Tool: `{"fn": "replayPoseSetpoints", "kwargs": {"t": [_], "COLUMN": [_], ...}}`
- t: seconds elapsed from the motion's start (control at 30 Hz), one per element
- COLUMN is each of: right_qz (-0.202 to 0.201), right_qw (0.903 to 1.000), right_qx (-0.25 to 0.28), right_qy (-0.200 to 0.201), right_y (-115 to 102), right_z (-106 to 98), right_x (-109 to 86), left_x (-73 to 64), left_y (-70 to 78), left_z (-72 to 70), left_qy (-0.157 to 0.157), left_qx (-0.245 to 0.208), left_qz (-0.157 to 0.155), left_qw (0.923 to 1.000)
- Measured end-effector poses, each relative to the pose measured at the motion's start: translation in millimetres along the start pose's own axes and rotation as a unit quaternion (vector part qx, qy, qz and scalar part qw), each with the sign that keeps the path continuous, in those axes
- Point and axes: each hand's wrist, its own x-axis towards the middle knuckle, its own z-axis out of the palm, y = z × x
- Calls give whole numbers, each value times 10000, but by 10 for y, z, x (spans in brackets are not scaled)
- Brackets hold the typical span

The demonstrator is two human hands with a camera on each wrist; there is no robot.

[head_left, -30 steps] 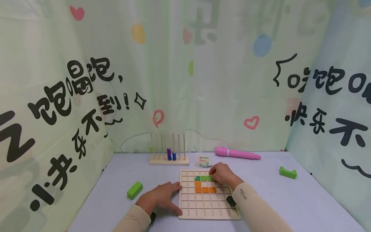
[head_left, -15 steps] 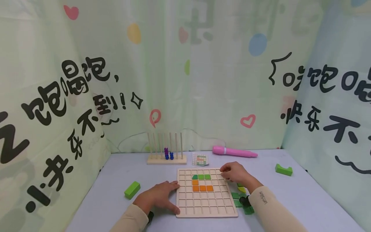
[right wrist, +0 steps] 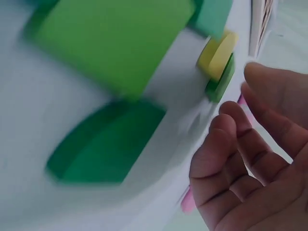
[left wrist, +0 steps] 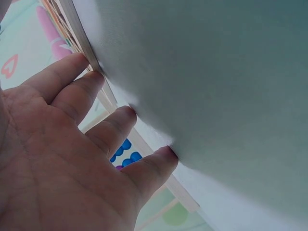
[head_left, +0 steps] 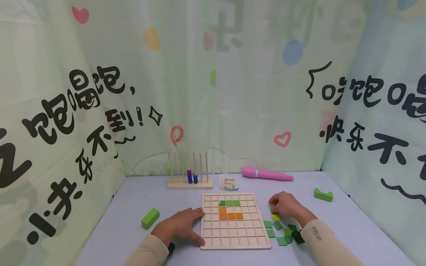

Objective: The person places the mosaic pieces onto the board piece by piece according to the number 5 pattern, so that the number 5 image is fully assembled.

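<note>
A pale wooden grid board [head_left: 235, 232] lies on the table, with green tiles [head_left: 229, 203] and orange tiles [head_left: 231, 216] set in its squares. My left hand [head_left: 181, 224] is spread at the board's left edge; in the left wrist view its fingertips [left wrist: 94, 79] touch the rim. Right of the board, my right hand [head_left: 288, 204] hovers near loose tiles. Its fingers [right wrist: 211, 159] are loosely bent and hold nothing in the right wrist view. Closest to them is a yellow tile [right wrist: 219, 57] by a green one, while a dark green rounded tile [right wrist: 108, 142] lies nearer the camera.
Behind the board stand a peg rack [head_left: 189, 183] with blue and purple beads, a printed pattern card [head_left: 228, 183] and a pink pen-shaped object [head_left: 267, 174]. Green blocks lie left [head_left: 150, 218] and right [head_left: 323, 194]. Several green tiles [head_left: 281, 241] are scattered beside the board. A printed curtain surrounds the table.
My right hand has left the green row on the board and moved right, over the loose tiles. A third light green tile now shows uncovered in that row. My left hand stays at the edge.
</note>
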Motion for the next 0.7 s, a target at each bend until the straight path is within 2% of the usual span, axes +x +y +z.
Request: {"fn": "replayPoseSetpoints", "kwargs": {"t": [0.23, 0.7], "right_qz": [12, 132], "right_qw": [9997, 9998], "right_qx": [-136, -156], "right_qy": [-214, -66], "right_y": [67, 59], "right_z": [7, 51], "right_x": [-43, -67], "left_x": [-8, 11], "left_y": [0, 9], "left_z": [11, 14], "left_qy": [41, 38], "left_qx": [-25, -23], "left_qz": [-16, -56], "left_qw": [10000, 10000]}}
